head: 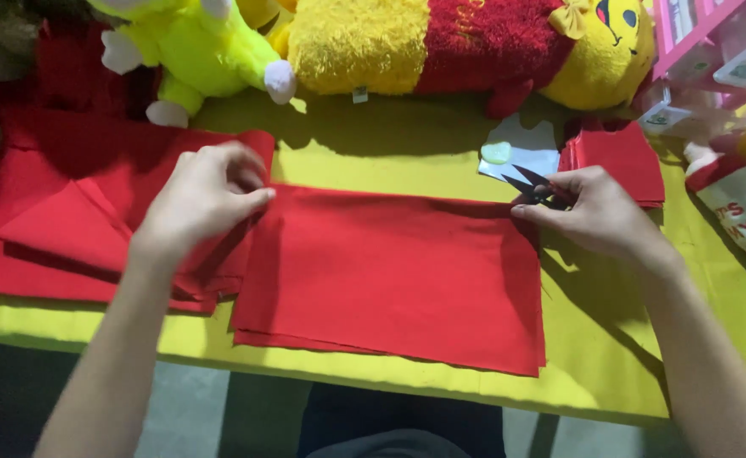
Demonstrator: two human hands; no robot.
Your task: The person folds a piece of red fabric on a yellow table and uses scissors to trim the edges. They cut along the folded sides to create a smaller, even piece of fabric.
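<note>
A stack of red fabric sheets (390,271) lies flat on a yellow table (611,339) in front of me. My left hand (203,199) pinches the top left corner of the stack between thumb and fingers. My right hand (598,212) rests at the top right corner and holds small black scissors (532,185), whose blades point up and to the left, over the fabric's far edge.
More red fabric (50,220) is piled at the left. A small stack of cut red pieces (623,157) and a white sheet (521,148) lie behind the scissors. Yellow, red and green plush toys (441,42) line the back. Pink shelving (712,42) stands at the right.
</note>
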